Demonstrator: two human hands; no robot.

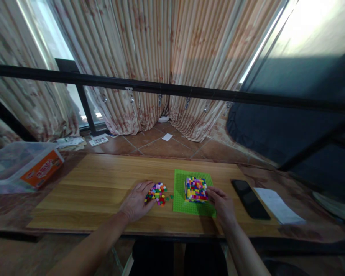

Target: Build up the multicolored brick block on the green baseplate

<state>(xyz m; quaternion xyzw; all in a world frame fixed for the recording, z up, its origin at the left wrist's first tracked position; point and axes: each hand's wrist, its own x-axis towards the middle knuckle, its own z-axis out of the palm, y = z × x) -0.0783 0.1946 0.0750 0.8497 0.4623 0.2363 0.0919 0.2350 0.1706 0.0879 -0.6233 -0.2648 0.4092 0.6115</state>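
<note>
My left hand [137,200] rests on the wooden table with its fingers curved apart around the left side of a pile of small, loose toy bricks [158,191] in many colours. To the right lies a bright green baseplate [179,205], and on it stands a square block built of multicoloured toy bricks [196,189]. At the right side of that block is my right hand [222,201], its fingertips drawn together against the block's edge. Whatever they pinch is hidden or too small to make out. A few green bricks [169,197] lie between pile and baseplate.
A black phone [250,199] lies on the table's right side, beside white paper [279,206]. A clear plastic bin [23,165] with an orange label stands at the left. A dark metal bar [172,87] crosses beyond the table, before patterned curtains [149,46].
</note>
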